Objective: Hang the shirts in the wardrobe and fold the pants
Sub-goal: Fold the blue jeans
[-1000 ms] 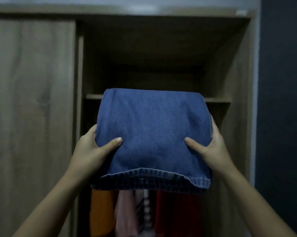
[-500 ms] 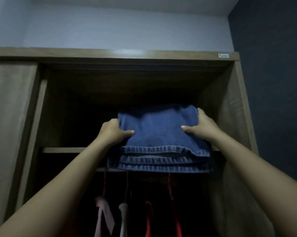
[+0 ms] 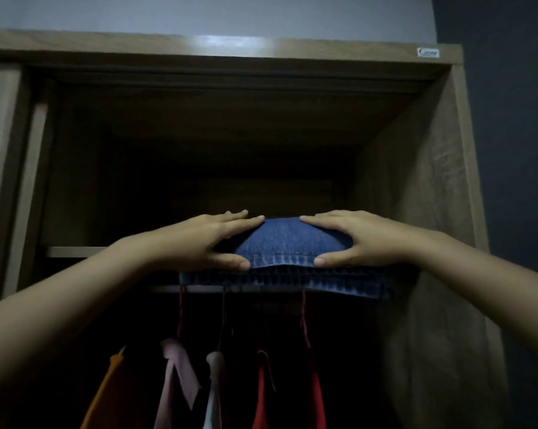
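Nearest are the two bare forearms, reaching up and inward toward the shelf [image 3: 72, 251]. Below the shelf, shirts [image 3: 174, 382] in orange, pink, white and red hang on hangers from a rail [image 3: 165, 288] just under its front edge, so that part of the task looks settled.

At the shelf's front edge, toward its right end, lie the folded jeans [image 3: 289, 243]. A second ago they were held out in front of the wardrobe [image 3: 431, 212], gripped by the sides. Half a second ago they were being slid onto the shelf, fingers still wrapped round their ends. Now the grip is gone. The left hand [image 3: 205, 239] lies flat on the left of the stack and the right hand [image 3: 360, 239] flat on the right. On both, the fingers are straight and spread across the top layer, with the thumbs along the front hem. They press or smooth the jeans and hold nothing.

The lower hems stick out a little past the shelf's edge, above the rail. I judge the jeans are set down but not fully pushed in, so a nudge inward may be wanted before the hands lift.

Behind the jeans the space above the shelf runs back into darkness, and I cannot tell whether anything else sits there. High above the shelf, a small sticker [image 3: 428, 52] marks the top board.
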A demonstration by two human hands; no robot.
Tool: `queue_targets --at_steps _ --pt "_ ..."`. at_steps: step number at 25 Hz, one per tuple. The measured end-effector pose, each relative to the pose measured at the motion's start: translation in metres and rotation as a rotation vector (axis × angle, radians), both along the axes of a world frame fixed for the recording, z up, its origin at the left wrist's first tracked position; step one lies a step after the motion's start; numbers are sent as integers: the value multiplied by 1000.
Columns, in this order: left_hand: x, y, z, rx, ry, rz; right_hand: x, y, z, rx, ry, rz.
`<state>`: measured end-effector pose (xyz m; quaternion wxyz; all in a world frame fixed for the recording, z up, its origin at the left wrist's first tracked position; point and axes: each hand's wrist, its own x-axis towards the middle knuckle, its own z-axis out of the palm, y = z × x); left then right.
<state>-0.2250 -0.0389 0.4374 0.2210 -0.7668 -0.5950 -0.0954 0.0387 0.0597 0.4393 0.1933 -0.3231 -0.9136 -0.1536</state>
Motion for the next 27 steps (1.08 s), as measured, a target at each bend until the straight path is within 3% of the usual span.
queue_targets --at_steps 4,8,10,16,20,22,25,27 --pt "-3 3 -4 76 114 110 8 3 -4 92 -91 -75" --pt "-5 15 -28 510 388 140 5 4 -15 277 -76 -84" --pt "-7 19 -35 609 463 106 2 5 -23 466 -71 -100" --pt "0 7 -14 710 521 -4 16 -7 -7 805 -162 -111" --pt "15 9 27 831 496 -2 30 -3 38 891 -50 -110" --pt "22 23 39 851 475 27 36 11 49 829 -36 -101" --pt "21 51 39 845 493 0 50 26 56 398 -124 -89" --pt "21 61 37 853 508 -58 59 30 57 251 -120 -105"
